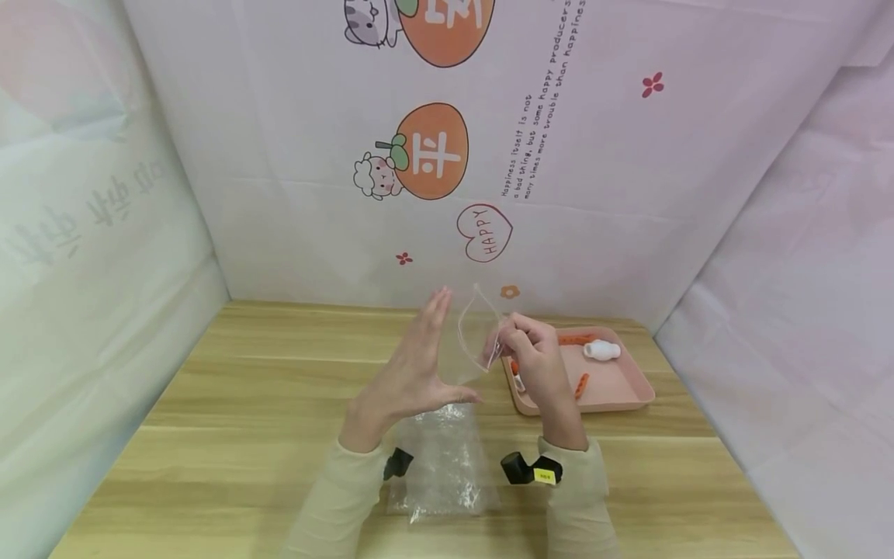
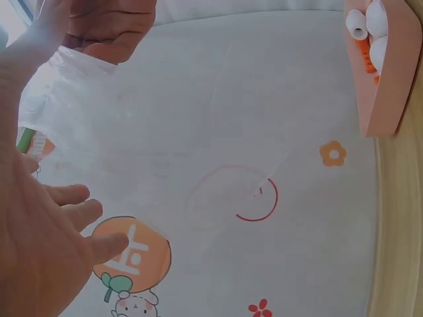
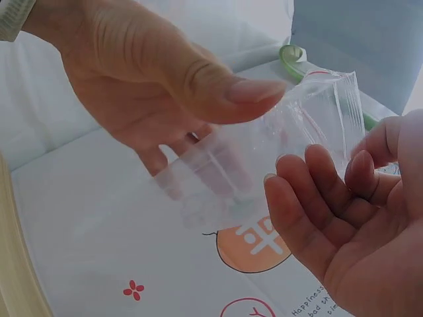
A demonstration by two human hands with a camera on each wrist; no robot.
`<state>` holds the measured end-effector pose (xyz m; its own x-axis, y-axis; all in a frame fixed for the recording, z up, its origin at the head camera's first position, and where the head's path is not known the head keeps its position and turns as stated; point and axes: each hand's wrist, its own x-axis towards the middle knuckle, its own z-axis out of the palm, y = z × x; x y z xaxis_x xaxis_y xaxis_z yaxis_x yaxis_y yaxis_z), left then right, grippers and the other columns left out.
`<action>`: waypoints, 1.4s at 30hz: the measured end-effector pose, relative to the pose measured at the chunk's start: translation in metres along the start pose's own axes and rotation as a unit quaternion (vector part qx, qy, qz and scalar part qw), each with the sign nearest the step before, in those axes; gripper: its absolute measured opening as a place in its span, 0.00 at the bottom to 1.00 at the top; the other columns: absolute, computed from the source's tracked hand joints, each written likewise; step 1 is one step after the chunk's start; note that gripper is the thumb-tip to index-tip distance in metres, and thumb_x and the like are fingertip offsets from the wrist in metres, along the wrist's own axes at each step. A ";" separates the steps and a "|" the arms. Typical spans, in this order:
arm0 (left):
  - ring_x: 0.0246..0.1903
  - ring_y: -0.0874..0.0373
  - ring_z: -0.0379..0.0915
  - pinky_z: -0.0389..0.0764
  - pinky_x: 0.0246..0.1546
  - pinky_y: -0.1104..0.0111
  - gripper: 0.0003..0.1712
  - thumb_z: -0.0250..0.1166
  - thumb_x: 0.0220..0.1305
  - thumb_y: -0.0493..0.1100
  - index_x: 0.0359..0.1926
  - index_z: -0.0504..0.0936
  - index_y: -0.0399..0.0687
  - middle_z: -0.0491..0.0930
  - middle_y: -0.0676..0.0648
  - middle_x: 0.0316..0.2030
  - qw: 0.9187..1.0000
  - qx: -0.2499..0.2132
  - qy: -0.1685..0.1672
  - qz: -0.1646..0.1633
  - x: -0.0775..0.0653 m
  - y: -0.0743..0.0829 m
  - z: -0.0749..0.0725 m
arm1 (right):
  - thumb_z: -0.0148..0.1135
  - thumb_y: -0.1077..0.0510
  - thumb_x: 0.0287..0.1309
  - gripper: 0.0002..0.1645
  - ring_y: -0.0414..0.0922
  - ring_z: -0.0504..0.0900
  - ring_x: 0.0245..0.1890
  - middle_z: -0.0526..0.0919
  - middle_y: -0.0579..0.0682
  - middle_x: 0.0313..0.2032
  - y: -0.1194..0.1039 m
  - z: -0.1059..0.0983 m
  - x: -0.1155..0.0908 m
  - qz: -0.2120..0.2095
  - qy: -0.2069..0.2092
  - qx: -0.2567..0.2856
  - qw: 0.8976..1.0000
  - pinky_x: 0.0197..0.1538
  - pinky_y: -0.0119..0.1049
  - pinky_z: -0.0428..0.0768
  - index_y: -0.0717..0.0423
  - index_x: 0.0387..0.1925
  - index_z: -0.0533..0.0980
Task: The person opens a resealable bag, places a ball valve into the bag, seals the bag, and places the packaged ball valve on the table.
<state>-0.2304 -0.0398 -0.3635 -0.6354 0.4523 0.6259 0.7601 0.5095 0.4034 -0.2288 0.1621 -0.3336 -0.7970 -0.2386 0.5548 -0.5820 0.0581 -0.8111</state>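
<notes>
A clear plastic bag [image 1: 457, 366] is held up above the table, its mouth spread into a pointed oval. My right hand [image 1: 538, 359] pinches one edge of that mouth between thumb and fingers; the right wrist view shows the pinch at the edge of the bag [image 3: 340, 109]. On the bag's other side, my left hand [image 1: 408, 373] is spread, its fingers straight and its thumb pointing out to the right. Whether the left fingers touch the film [image 2: 86, 99] cannot be made out. Nothing is visible inside the bag.
More clear plastic bags [image 1: 443, 466] lie flat on the wooden table [image 1: 244, 435] between the forearms. Behind the right hand stands a pink tray [image 1: 618, 388] with a white bottle-shaped piece [image 1: 602, 350] and orange pieces [image 1: 582, 386]. Printed white sheets [image 1: 293, 155] surround the table.
</notes>
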 end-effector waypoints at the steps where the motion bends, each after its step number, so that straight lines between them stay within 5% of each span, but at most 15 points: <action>1: 0.78 0.47 0.32 0.48 0.76 0.50 0.84 0.83 0.34 0.61 0.77 0.31 0.44 0.34 0.44 0.79 1.000 -0.001 -0.003 -0.004 0.000 0.000 0.000 | 0.44 0.66 0.68 0.20 0.44 0.80 0.22 0.81 0.47 0.20 0.000 0.000 0.000 -0.006 -0.006 0.001 1.000 0.32 0.34 0.80 0.61 0.20 0.73; 8: 0.78 0.49 0.25 0.44 0.76 0.48 0.88 0.82 0.33 0.64 0.76 0.24 0.43 0.24 0.46 0.78 1.000 0.006 -0.010 -0.011 -0.001 -0.001 0.001 | 0.44 0.68 0.67 0.19 0.43 0.78 0.18 0.79 0.55 0.18 0.003 0.001 -0.001 -0.049 -0.070 0.037 0.996 0.29 0.32 0.78 0.64 0.19 0.70; 19: 0.68 0.51 0.55 0.66 0.69 0.53 0.85 0.83 0.33 0.63 0.78 0.31 0.49 0.55 0.40 0.70 0.999 -0.029 -0.003 -0.023 -0.001 -0.001 0.001 | 0.45 0.70 0.65 0.18 0.44 0.78 0.22 0.78 0.58 0.19 0.002 0.002 -0.001 -0.068 -0.115 0.019 0.991 0.31 0.33 0.74 0.60 0.19 0.71; 27: 0.54 0.54 0.59 0.75 0.54 0.59 0.77 0.84 0.34 0.58 0.76 0.42 0.44 0.62 0.42 0.56 0.999 -0.027 -0.006 -0.035 -0.003 -0.004 0.001 | 0.48 0.70 0.67 0.16 0.36 0.79 0.26 0.79 0.57 0.22 0.001 0.002 -0.002 -0.039 -0.132 -0.015 0.990 0.34 0.33 0.82 0.60 0.23 0.73; 34: 0.61 0.49 0.62 0.75 0.60 0.56 0.63 0.84 0.37 0.51 0.66 0.51 0.43 0.60 0.40 0.62 0.999 -0.034 0.004 -0.005 -0.004 -0.008 0.004 | 0.49 0.68 0.68 0.15 0.41 0.81 0.25 0.81 0.55 0.23 0.001 -0.002 -0.004 -0.038 -0.142 -0.046 0.988 0.32 0.36 0.83 0.59 0.26 0.76; 42: 0.56 0.48 0.70 0.75 0.60 0.57 0.57 0.81 0.42 0.38 0.64 0.51 0.40 0.75 0.40 0.52 0.998 -0.049 0.016 0.028 0.000 -0.014 0.011 | 0.49 0.66 0.71 0.15 0.43 0.83 0.25 0.82 0.55 0.24 0.002 -0.012 -0.003 -0.030 -0.139 -0.076 0.987 0.33 0.36 0.84 0.59 0.28 0.77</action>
<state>-0.2427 -0.0393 -0.3765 -0.5883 0.4542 0.6690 0.8048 0.4090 0.4300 -0.2296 0.1745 -0.3342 -0.6978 -0.5020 0.5110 -0.6610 0.1764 -0.7293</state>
